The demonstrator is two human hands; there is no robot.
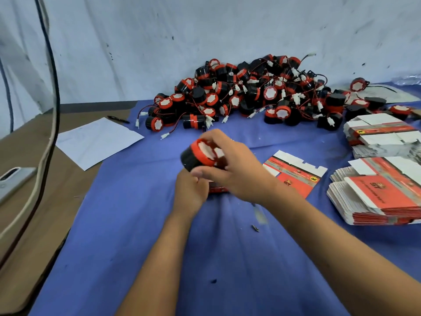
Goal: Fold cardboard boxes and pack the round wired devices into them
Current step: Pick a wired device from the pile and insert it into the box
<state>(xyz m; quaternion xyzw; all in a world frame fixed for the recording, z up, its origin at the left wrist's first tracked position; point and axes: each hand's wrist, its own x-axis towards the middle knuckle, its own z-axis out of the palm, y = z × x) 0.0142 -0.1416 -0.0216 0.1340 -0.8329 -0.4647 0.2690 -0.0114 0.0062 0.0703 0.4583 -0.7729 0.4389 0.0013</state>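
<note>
Now our right hand (237, 172) has its fingers curled round a device (200, 157) just above the box (217, 189) gripped in our left hand (190, 192), and we could snag its unseen wire on the rim, crushing a flap.

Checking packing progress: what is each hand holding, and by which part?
The right hand grips a round device by its red rim and black side. The left hand holds a red box, mostly hidden.

Bright even light, soft shadows, motion-blurred hands, wide-angle edge bending
</note>
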